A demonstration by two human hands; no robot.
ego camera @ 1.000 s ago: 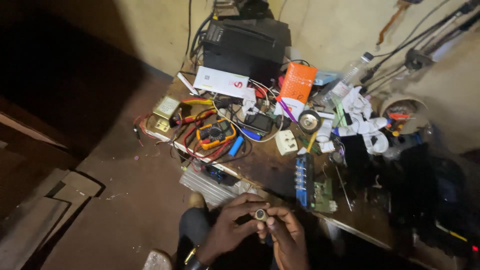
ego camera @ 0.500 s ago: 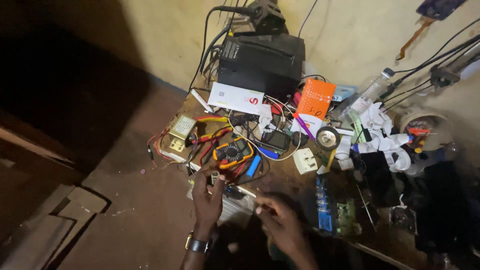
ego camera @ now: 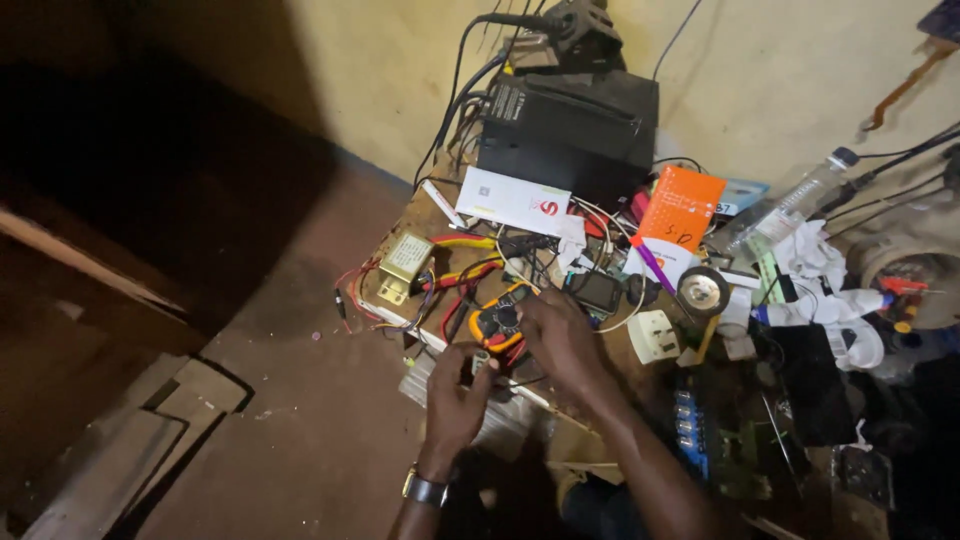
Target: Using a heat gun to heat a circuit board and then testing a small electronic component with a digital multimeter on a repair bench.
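Orange and black meter [ego camera: 497, 324] lying flat near the front edge of the cluttered table [ego camera: 425, 215], among red and yellow wires [ego camera: 455, 275]. Right hand [ego camera: 558, 340] resting on the meter's right side, fingers curled over it; whether gripping it, cannot tell. Left hand [ego camera: 455, 392] just nearer, fingertips pinching a small pale part [ego camera: 478, 360] beside the meter. Left of it, a small transformer [ego camera: 403, 262]. Right, a white socket [ego camera: 652, 335] and tape roll [ego camera: 702, 291]. Farther back, a white box [ego camera: 513, 201], an orange box [ego camera: 679, 212] and a black case [ego camera: 570, 125] against the wall.

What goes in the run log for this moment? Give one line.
left hand: pinching small part | right hand: on orange multimeter | cluttered table
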